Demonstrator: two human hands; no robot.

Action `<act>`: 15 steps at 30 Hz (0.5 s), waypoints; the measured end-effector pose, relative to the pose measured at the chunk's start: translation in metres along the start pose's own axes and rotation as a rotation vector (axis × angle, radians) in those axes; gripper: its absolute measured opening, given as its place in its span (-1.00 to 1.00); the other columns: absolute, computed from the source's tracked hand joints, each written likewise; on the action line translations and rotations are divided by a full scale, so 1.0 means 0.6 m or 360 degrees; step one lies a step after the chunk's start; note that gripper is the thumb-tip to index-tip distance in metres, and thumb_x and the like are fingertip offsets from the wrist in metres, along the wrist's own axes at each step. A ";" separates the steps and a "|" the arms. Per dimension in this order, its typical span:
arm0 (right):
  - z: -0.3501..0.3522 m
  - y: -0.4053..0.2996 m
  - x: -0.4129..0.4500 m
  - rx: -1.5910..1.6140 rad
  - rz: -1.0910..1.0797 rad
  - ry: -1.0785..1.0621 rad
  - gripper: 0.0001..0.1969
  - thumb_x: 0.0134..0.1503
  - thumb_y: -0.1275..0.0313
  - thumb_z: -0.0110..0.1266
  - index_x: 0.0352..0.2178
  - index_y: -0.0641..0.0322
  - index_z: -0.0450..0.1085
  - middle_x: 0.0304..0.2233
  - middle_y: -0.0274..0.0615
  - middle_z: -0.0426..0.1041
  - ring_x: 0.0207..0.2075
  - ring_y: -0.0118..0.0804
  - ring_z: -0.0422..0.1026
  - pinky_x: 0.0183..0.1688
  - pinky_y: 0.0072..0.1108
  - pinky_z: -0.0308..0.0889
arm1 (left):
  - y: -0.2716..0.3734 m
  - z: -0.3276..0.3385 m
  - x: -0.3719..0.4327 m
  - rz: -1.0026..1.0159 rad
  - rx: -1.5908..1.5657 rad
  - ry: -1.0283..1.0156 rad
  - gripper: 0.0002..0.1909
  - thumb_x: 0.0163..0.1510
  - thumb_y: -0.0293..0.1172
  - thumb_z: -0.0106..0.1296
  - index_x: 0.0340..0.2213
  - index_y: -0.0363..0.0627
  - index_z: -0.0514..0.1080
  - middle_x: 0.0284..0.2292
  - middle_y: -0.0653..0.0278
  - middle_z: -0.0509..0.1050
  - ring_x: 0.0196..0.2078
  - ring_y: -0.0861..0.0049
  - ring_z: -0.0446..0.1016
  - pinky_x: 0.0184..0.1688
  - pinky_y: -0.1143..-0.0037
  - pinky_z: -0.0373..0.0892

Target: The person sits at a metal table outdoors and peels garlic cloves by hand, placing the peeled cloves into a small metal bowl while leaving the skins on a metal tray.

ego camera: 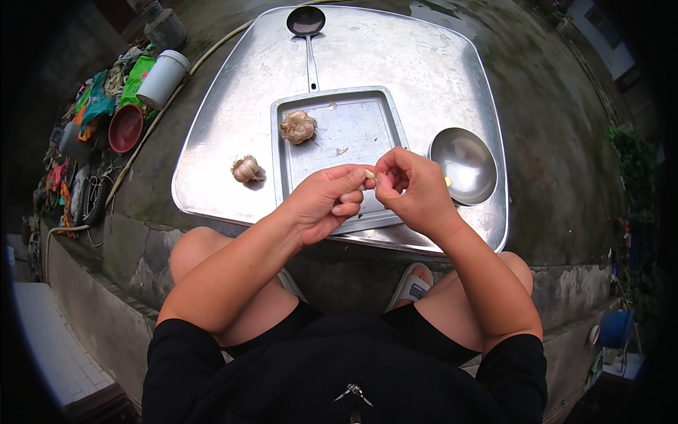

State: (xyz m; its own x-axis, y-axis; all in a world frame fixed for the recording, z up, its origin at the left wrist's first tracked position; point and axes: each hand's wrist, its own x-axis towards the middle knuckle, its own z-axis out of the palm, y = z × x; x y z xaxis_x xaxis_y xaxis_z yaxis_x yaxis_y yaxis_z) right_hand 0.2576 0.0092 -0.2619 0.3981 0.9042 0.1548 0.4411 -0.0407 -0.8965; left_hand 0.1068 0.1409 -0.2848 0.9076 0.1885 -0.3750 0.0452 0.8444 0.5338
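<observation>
My left hand (331,199) holds a pale garlic clove (370,174) between thumb and fingers, above the near part of a rectangular metal tray (277,153). The fingertips of my right hand (410,188) meet at the clove's other end; whether they grip it or a bit of its skin cannot be told. A whole garlic bulb (299,127) lies in the tray's far left corner, with scraps of skin (341,151) near its middle. Another garlic bulb (246,169) rests left of the tray. A metal bowl (469,164) stands to the right, a pale piece at its left edge, partly behind my right hand.
A ladle (311,63) lies beyond the tray on the metal tabletop (392,47). On the ground at left are a hose (153,124), a white bucket (165,78), a red basin (126,128) and piled bags. My knees and slippers are below the table's near edge.
</observation>
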 end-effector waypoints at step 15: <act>0.003 -0.006 0.003 0.0255 0.0095 0.0008 -0.95 0.20 0.54 0.10 -0.33 0.31 0.44 -0.43 -0.20 0.48 -0.50 -0.46 0.46 -0.48 -0.60 0.37 | 0.016 0.011 -0.007 0.0165 0.0472 0.0141 -0.75 0.21 -0.37 0.18 -0.15 -0.25 0.45 -0.26 0.29 0.50 -0.57 0.81 0.16 -0.59 0.76 0.07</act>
State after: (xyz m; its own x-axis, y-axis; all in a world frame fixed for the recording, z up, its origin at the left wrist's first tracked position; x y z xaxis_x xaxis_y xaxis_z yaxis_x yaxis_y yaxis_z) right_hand 0.2552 0.0118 -0.2590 0.4238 0.9001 0.1009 0.2830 -0.0258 -0.9588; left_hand 0.1063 0.1451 -0.2733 0.8744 0.3197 -0.3650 0.0860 0.6382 0.7651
